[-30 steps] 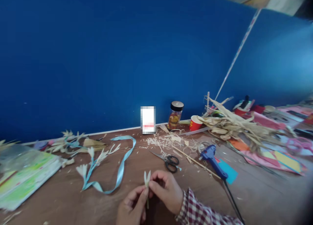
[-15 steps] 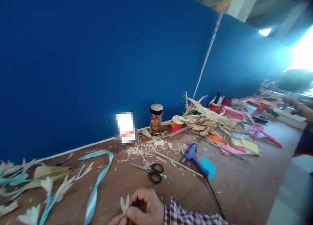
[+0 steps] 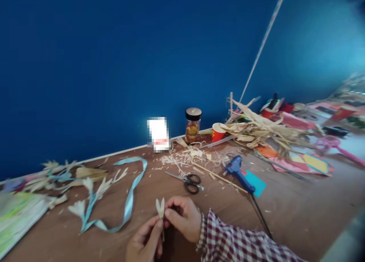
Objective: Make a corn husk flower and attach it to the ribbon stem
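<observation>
Far left of my hands there's a ribbon (image 3: 129, 195) looped on the worktop (image 3: 285, 212) with some husk flowers (image 3: 85, 193) stuck on it. My left hand (image 3: 145, 241) and right hand (image 3: 182, 218) are together, both pinching a little husk flower bud (image 3: 160, 208) between the fingertips, just above the worktop. Just beyond them lie scissors (image 3: 188, 181), and further right a glue gun (image 3: 238, 171).

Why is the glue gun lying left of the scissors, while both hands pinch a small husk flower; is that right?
Not quite: in the head view the glue gun lies right of the scissors. Both the left hand and right hand do pinch the flower.
</observation>
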### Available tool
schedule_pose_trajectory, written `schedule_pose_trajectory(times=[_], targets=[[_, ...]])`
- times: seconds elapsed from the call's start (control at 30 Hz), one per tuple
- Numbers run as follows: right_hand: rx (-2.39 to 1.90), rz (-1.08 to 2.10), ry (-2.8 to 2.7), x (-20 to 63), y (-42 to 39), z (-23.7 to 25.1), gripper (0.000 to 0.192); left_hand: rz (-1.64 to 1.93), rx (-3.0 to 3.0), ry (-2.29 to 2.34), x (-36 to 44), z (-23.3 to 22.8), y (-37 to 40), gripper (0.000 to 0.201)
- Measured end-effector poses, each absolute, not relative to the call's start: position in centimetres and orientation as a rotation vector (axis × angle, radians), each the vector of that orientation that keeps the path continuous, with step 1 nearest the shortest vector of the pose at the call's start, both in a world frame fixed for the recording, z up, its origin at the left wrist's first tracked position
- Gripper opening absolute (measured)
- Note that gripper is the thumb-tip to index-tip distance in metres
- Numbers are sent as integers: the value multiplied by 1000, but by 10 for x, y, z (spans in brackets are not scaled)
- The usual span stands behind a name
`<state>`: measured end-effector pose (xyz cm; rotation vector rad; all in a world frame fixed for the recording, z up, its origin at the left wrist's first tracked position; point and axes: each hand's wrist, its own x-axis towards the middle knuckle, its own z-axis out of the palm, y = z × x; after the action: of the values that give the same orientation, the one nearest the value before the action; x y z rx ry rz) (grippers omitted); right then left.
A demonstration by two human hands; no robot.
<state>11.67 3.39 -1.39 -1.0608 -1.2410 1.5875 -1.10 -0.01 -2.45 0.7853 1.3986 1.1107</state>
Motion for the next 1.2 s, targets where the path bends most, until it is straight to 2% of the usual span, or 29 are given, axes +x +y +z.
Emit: schedule_pose_trajectory(times=[0.6,0.87,1.2], targets=[[-1095,1525,-1343,115,32,-14,15,1144,852,1310,-10,-24,-3,28],[-1075,1529,-1315,114,31,-16,13,1140,843,1320,-11,-27,-5,30],[-1128,1534,-1289,114,32,-9,22,1222,801,1283,-9,-30,0,25]])
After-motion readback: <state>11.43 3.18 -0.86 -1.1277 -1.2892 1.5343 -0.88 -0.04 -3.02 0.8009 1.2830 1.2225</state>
